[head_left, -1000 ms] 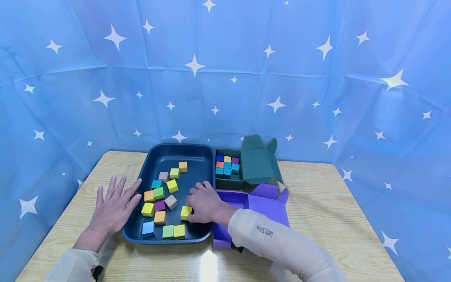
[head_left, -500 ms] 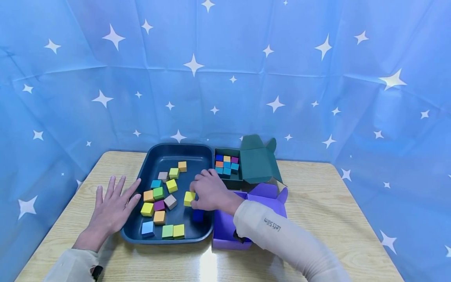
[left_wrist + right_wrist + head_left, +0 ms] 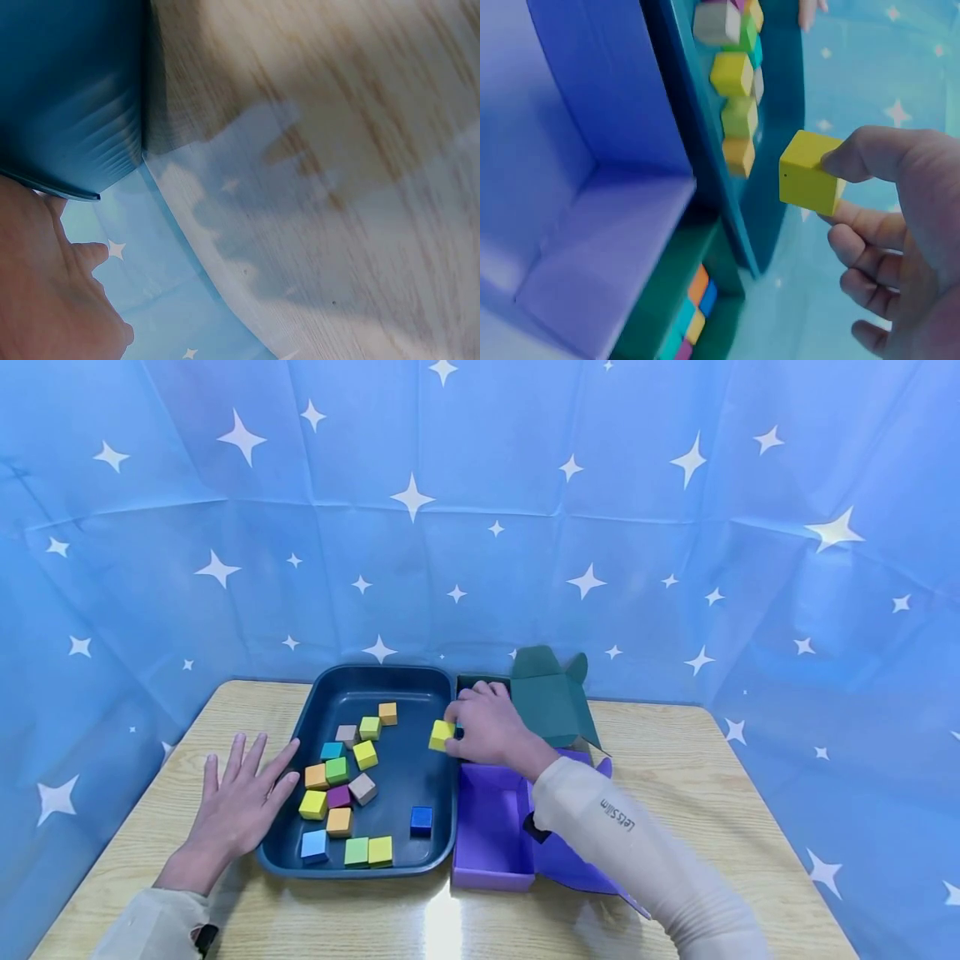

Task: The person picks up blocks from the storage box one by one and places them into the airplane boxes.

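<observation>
My right hand point(image 3: 491, 727) pinches a yellow cube point(image 3: 810, 172) between thumb and fingers, over the tray's right rim beside the green box. In the head view that hand covers most of the green box point(image 3: 483, 678); the right wrist view shows several coloured cubes point(image 3: 697, 285) inside it. My left hand point(image 3: 243, 797) lies with fingers spread at the left rim of the dark blue tray point(image 3: 420, 693). Several cubes in yellow, green, orange, purple, pale wood and light blue point(image 3: 315, 846) are grouped in the tray's left half. A dark blue cube point(image 3: 421, 821) sits apart at its lower right.
A purple box point(image 3: 495, 827) with its lid folded open stands right of the tray, in front of the green box. The green lid point(image 3: 555, 706) lies open to the right. A starry blue cloth point(image 3: 637, 527) hangs behind the wooden table point(image 3: 675, 793).
My right hand has lifted the yellow cube and carried it up and to the right, from inside the tray to its right rim. The dark blue cube has come into view. My left hand stays put.
</observation>
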Demonstrator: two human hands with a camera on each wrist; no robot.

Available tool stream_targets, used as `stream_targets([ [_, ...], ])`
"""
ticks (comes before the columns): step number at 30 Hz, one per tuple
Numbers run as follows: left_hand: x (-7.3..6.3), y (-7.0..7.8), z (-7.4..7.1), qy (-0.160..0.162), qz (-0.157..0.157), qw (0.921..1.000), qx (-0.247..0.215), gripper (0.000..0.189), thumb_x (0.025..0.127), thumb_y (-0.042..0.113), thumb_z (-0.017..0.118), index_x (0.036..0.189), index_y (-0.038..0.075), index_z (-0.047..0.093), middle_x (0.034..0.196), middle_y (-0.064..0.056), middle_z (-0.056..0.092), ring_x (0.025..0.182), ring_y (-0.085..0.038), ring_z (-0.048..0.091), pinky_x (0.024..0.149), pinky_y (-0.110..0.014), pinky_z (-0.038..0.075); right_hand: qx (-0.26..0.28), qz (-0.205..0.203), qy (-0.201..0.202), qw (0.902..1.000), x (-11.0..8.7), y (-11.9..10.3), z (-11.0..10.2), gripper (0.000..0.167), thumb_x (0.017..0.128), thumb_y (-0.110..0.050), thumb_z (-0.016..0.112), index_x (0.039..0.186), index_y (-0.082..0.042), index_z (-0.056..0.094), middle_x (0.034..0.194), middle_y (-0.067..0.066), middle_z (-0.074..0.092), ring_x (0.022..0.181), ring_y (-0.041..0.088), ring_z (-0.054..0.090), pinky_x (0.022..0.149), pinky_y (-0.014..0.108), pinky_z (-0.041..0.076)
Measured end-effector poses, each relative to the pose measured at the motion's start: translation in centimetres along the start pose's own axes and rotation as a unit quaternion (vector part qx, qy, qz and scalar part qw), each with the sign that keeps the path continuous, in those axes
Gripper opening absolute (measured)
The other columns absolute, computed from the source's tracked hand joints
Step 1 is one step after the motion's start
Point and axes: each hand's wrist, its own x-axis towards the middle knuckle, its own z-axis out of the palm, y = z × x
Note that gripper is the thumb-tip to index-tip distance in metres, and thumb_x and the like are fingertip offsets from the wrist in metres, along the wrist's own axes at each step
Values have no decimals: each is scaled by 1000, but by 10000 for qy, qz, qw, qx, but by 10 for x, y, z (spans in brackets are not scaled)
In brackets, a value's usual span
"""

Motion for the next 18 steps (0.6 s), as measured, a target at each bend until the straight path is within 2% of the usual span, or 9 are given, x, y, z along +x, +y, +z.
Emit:
stream_targets([
  [5,0,0,0,26,17,10000,-14,60,103,52,27,157,27,17,161,-28,10,148,-41,-22,110,-69,-21,46,198,96,9997,0,19,-5,30,84,-38,66,108,-22,74,110,-2,67,102,21,47,103,48,35],
  [11,0,0,0,34,30,10000,-13,60,103,52,28,157,27,17,161,-28,10,148,-41,-22,110,-68,-23,80,401,10,9992,0,36,-7,31,87,-36,63,113,-21,73,118,-1,67,113,24,48,109,52,32],
  [18,0,0,-1,-14,0,10000,10,61,103,53,27,157,27,17,161,-28,9,148,-42,-22,110,-71,-17,-157,748,-112,9970,5,57,-5,26,88,-31,64,109,-18,73,106,-1,66,105,25,47,109,53,30],
])
